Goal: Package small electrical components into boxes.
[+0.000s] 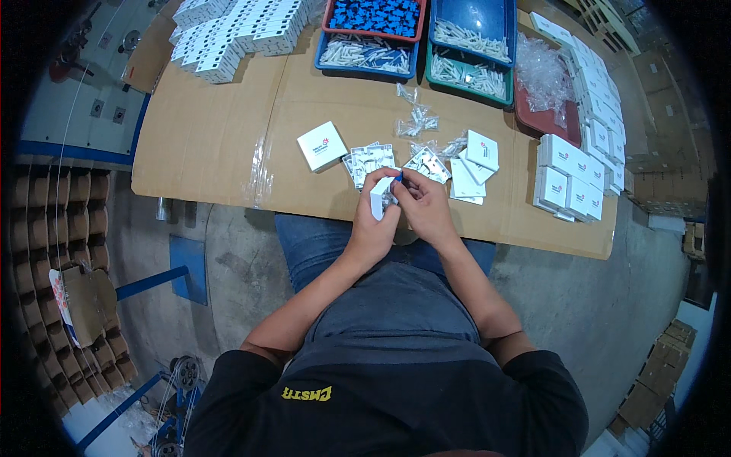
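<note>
Head view: I see left hand (pixel 371 222) holding white part (pixel 377 199) by the table's (pixel 205 152) near edge, right hand (pixel 428 207) pinching blue piece (pixel 399 177) against it. Tiny pinch area, so a fingertip slip could drop it lapward.

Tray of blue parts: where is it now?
Head view, top middle: the tray of blue parts overlaps the far side of a blue tray of white pieces, left of a second blue tray.
</note>
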A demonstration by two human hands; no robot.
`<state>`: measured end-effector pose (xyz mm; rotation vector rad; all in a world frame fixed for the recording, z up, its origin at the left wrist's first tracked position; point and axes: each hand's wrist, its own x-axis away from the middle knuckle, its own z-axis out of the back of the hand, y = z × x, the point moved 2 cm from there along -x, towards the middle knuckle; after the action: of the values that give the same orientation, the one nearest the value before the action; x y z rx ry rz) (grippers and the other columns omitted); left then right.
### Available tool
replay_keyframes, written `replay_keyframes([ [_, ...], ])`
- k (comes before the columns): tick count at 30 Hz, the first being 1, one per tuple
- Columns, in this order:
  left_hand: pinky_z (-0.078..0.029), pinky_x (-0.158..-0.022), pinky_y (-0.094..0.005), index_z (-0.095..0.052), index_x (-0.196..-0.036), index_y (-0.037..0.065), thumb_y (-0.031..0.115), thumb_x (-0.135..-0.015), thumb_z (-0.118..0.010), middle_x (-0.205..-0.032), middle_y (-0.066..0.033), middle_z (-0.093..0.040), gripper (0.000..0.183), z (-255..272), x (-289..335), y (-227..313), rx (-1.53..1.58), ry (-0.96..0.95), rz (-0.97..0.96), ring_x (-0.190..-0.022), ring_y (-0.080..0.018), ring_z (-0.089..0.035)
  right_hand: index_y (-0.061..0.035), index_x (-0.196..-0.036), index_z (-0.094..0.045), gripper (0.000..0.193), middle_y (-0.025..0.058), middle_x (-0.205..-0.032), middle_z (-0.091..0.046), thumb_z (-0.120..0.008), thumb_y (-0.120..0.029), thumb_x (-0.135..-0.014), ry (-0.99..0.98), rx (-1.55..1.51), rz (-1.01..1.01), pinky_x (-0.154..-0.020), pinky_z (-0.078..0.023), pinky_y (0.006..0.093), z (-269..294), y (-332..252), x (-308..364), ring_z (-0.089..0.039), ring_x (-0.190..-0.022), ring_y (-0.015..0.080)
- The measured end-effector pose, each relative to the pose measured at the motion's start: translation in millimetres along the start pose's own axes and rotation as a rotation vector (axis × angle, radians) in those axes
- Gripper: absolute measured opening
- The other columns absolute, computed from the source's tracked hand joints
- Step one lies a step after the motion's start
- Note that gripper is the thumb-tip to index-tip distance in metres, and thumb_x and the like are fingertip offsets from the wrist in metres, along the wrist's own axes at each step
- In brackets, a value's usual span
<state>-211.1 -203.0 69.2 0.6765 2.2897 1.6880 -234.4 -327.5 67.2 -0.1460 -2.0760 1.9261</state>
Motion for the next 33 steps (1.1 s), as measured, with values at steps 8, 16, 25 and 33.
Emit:
replay_keyframes([
  [8,-0.055,-0.100,-0.0415,-0.043,-0.141,0.005,-0.006,-0.089,-0.045,-0.122,-0.0183,-0.061,0.054,47.3,-25.5,12.4,0.356,0.274,-0.038,-0.112,-0.0274,-0.065,0.0003,-0.132,-0.063,0.037,0.0032,-0.099,-0.070,-0.071,-0.013,-0.099,0.247,0.068,0.080,-0.080,-0.054,0.0234,45.5,-4.3,-15.2,-0.067,-0.091,0.0094],
  [16,-0.052,-0.105,-0.0525,-0.043,-0.146,0.007,0.025,-0.103,-0.039,-0.139,-0.0199,-0.059,0.047,40.3,-22.8,4.9,0.696,0.085,0.175,-0.124,-0.0335,-0.063,-0.0033,-0.126,-0.067,0.041,0.0130,-0.105,-0.068,-0.077,-0.016,-0.089,0.267,0.769,0.316,-0.081,-0.053,0.0348,50.1,-0.2,-26.8,-0.065,-0.087,0.0229],
  [25,-0.048,-0.107,-0.0372,-0.047,-0.144,0.009,0.046,-0.112,-0.030,-0.132,-0.0141,-0.063,0.052,37.2,-21.6,-13.7,0.417,0.050,0.103,-0.123,-0.0233,-0.061,-0.0012,-0.097,-0.071,0.015,0.0034,-0.088,-0.059,-0.075,-0.013,-0.091,-0.142,0.475,0.129,-0.070,-0.044,0.0273,-14.2,-20.0,-12.1,-0.052,-0.077,0.0123],
  [33,-0.055,-0.096,-0.0382,-0.049,-0.142,0.006,0.046,-0.112,-0.030,-0.126,-0.0129,-0.065,0.053,59.1,-22.0,-0.2,0.430,0.282,0.056,-0.113,-0.0222,-0.067,-0.0003,-0.099,-0.066,0.013,-0.0015,-0.082,-0.065,-0.068,-0.013,-0.097,-0.339,0.335,-0.112,-0.066,-0.045,0.0223,0.5,-34.4,-53.5,-0.056,-0.074,0.0044],
])
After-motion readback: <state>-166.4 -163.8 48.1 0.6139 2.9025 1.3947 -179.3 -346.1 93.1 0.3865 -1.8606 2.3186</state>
